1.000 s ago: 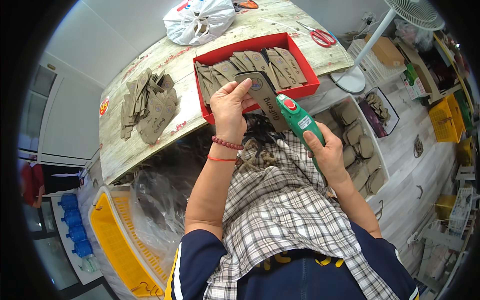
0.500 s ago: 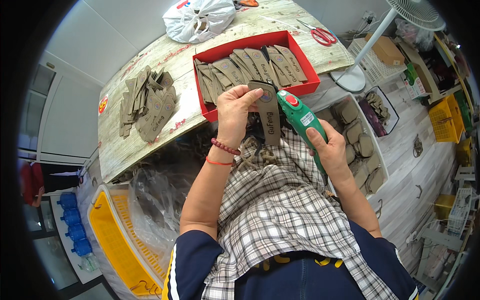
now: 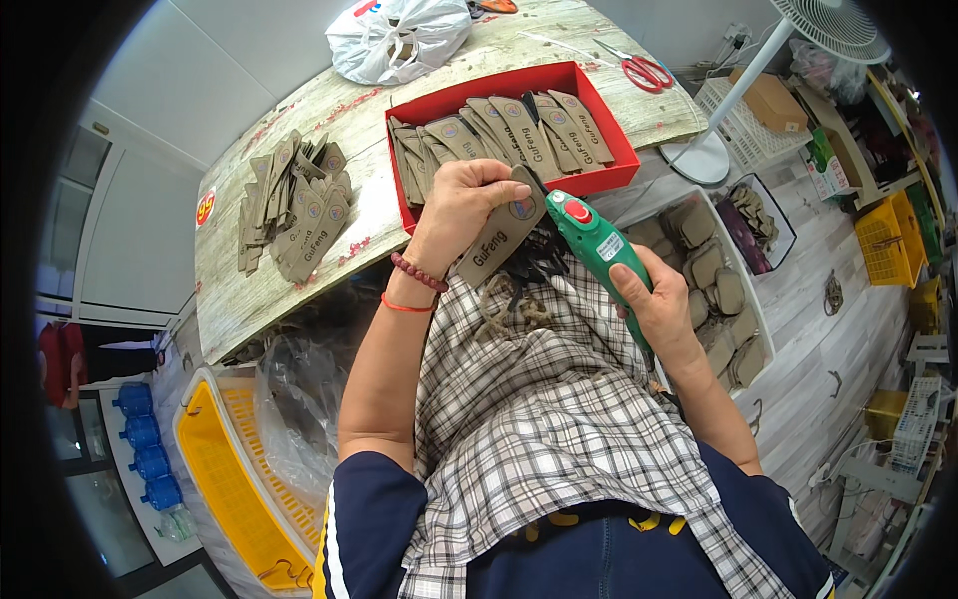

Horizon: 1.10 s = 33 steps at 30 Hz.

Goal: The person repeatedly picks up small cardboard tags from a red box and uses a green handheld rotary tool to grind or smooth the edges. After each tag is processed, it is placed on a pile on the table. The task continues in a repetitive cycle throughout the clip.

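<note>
My left hand (image 3: 461, 208) pinches the top of a khaki fabric strip (image 3: 491, 238) between thumb and fingers. The strip has dark lettering and a round emblem, and it slants down to the left. My right hand (image 3: 659, 304) is wrapped around a green handheld electric cutter (image 3: 597, 245) with a red button. The cutter's head is close to the strip's right edge; whether they touch cannot be made out. Dark scraps (image 3: 539, 255) hang below the strip, over my checked apron (image 3: 579, 439). Just beyond my hands, a red box (image 3: 617, 172) holds several similar strips.
A pile of khaki strips (image 3: 297, 205) lies left on the table (image 3: 239, 309). Red scissors (image 3: 647, 73) and a white plastic bag (image 3: 399, 50) are farther back. At right, a white bin (image 3: 763, 334) of khaki pieces and a fan (image 3: 743, 80) stand. A yellow basket (image 3: 225, 469) is lower left.
My left hand has shifted slightly left and turned the strip, so its lower end now swings to the left. The cutter's head has moved a little left and down.
</note>
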### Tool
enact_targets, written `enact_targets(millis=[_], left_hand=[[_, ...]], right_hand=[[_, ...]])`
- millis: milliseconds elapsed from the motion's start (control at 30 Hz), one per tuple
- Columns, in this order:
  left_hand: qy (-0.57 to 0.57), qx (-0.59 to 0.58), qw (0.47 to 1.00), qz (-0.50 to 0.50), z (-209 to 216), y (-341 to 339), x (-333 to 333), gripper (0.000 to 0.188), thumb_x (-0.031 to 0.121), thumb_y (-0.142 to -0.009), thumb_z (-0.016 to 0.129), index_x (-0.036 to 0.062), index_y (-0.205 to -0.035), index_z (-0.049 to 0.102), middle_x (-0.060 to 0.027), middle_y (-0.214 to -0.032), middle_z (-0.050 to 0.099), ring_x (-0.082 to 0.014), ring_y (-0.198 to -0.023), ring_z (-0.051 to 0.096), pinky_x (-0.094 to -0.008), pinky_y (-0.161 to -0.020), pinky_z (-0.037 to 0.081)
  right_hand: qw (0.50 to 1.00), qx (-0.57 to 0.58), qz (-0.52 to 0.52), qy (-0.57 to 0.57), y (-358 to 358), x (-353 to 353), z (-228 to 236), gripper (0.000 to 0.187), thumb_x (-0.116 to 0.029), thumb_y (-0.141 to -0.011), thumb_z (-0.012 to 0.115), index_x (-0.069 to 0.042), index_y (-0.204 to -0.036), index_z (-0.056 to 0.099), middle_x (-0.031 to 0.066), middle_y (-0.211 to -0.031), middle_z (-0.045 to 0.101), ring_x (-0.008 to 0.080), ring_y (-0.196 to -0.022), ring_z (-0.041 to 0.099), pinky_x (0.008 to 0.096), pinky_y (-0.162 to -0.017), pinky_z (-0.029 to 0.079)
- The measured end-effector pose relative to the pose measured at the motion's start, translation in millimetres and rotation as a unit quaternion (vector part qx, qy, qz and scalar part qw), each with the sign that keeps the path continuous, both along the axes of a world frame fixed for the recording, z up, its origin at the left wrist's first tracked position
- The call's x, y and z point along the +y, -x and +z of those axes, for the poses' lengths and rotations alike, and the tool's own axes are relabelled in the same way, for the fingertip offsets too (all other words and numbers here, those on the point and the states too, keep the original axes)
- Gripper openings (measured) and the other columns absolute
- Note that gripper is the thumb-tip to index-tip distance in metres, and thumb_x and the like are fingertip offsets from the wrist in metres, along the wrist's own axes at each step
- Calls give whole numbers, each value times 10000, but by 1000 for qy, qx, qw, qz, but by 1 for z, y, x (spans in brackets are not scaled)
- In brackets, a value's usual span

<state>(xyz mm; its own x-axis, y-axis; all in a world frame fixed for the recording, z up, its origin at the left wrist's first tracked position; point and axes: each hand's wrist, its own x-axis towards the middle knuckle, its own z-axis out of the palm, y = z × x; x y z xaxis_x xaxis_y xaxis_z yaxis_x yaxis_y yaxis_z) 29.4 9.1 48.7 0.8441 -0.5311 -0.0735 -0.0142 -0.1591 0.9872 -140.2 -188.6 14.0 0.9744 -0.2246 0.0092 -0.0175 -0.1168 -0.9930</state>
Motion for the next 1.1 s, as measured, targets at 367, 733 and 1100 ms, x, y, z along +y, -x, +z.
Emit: enact_targets(millis=[367,733,1100], left_hand=[[-81,-112,985,-98,18,-15,24,81,66,-806,702,-15,-811,704,1,-730,641,-57,-644,531,-215,-594,428],[-484,-424,736,211,-41,-128,140,532,354,-764,743,135,-1234,622,-164,-1295,519,-315,-1264,416,-486,-1076,271],[-348,-431,805,213,-65,-117,12,266,138,-719,744,26,-914,600,-173,-1230,558,-341,-1285,404,-478,-1092,247]], right_hand=[[1000,-6,8,-10,-13,5,9,417,-364,-906,663,4,-1099,628,-25,-713,547,39,-583,473,212,-513,391],[1000,18,-18,-4,-1,-6,-17,413,-370,-913,650,-7,-1108,634,-18,-685,544,51,-557,485,221,-491,403],[1000,16,-21,11,-3,-3,-15,415,-364,-913,650,-2,-1115,630,-15,-687,543,49,-559,481,218,-499,401]])
